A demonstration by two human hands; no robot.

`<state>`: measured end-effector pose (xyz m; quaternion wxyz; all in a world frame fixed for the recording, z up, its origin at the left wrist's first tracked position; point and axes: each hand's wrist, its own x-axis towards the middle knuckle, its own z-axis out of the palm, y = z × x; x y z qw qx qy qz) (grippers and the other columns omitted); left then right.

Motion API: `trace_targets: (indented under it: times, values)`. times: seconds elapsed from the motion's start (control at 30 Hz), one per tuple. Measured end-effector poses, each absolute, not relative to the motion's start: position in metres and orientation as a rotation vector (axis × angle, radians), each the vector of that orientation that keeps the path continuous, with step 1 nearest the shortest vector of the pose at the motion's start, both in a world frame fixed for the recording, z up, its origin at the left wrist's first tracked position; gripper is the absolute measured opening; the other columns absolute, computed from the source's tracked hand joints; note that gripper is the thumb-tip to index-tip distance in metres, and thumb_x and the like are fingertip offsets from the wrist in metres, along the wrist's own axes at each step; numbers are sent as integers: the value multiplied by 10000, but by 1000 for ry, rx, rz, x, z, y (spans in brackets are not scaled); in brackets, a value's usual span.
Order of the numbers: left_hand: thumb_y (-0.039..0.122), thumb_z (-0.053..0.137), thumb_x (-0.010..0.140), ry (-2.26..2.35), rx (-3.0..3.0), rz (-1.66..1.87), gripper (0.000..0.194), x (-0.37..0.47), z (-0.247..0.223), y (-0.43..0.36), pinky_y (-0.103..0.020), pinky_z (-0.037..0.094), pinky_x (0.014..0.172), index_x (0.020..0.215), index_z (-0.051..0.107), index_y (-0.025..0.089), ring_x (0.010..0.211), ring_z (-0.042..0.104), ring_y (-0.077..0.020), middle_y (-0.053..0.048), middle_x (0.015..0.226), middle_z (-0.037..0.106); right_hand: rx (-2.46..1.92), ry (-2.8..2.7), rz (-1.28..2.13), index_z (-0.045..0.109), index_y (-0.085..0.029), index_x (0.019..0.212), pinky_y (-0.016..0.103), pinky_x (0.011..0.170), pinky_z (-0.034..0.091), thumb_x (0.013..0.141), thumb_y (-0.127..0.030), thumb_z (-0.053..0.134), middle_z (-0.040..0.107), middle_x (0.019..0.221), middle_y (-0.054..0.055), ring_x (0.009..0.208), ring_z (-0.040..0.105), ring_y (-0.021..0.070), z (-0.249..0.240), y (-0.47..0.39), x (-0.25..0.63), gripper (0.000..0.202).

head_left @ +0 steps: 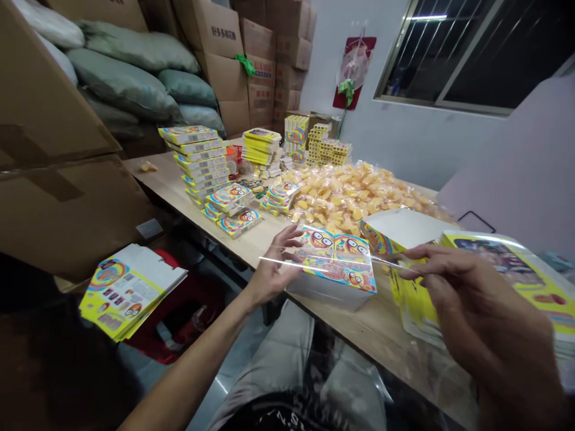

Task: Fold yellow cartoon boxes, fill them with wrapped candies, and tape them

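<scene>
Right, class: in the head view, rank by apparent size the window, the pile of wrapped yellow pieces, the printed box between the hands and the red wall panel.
Largest to smallest:
Window
Pile of wrapped yellow pieces
Printed box, though it is nearer the camera
Red wall panel

The left hand (276,263) is at the left edge of the white-sided box (330,290), its fingers spread and slightly curled; the left forearm (193,365) slants up toward the box from the lower left. The right hand (489,317) is raised to the right of the box, back of the hand up, index finger and thumb pinched together, fingertips pointing toward the box.
</scene>
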<state>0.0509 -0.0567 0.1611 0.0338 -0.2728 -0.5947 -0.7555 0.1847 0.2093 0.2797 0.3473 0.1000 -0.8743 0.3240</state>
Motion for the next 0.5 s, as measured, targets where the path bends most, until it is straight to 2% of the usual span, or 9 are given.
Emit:
trace_targets:
  times: [0.07,0.13,0.17,0.2,0.27,0.3,0.33,0.4,0.5]
  values:
    - [96,843,712,-1787,-1051,-2177,1063,60,160,-48,-358,558,965,1561,294,423,1272,570,-262,-112,1589,403,255,-2303,855,639,-250,985,409,932,512,950,-276,562,686,1084,58,1088,658,247,280,206,180,89]
    - [116,880,687,-1700,-1090,-2182,1133,65,163,-46,-362,578,936,1561,250,466,1277,577,-278,-106,1619,356,243,-2312,892,631,-246,978,383,905,532,957,-292,558,684,1064,59,1090,655,239,275,207,176,89]
    - [139,879,702,-1663,-1052,-2210,1049,67,166,-46,-344,595,888,1537,324,448,1247,600,-277,-106,1595,398,233,-2315,907,630,-244,970,376,901,537,959,-304,558,685,1052,60,1098,652,240,272,209,175,95]
    - [169,856,743,-1646,-996,-2235,867,68,169,-48,-314,606,820,1476,456,399,1180,641,-265,-109,1532,484,218,-2318,926,630,-242,967,373,900,540,960,-317,559,688,1037,62,1096,653,241,268,212,174,103]
    - [214,780,837,-1681,-849,-2261,369,69,174,-52,-264,597,714,1197,709,254,962,710,-210,-108,1250,693,174,-2318,995,625,-239,1005,366,868,554,950,-334,577,692,1009,62,1018,678,231,260,218,171,120]
    - [227,755,863,-1715,-769,-2267,179,69,176,-54,-248,586,686,1039,761,201,854,716,-181,-95,1074,746,151,-2307,1046,618,-237,1052,358,829,564,938,-335,593,690,1000,62,945,690,219,256,221,170,152]
    - [238,746,872,-1743,-692,-2282,93,69,177,-55,-238,578,665,930,774,171,765,710,-158,-78,929,758,132,-2290,1103,605,-234,1106,346,778,571,921,-329,611,686,992,62,864,692,204,251,224,167,208]
    - [261,758,864,-1778,-571,-2346,110,68,177,-56,-231,569,639,889,775,156,667,696,-139,-49,770,744,99,-2284,1198,596,-225,1161,309,654,556,890,-318,636,675,922,49,719,661,175,242,230,161,289]
    - [301,765,857,-1839,-498,-2459,171,70,176,-55,-218,541,560,948,769,156,579,672,-127,-33,714,736,44,-2409,1238,664,-211,1000,268,552,475,866,-302,636,634,752,21,633,591,156,224,236,152,165]
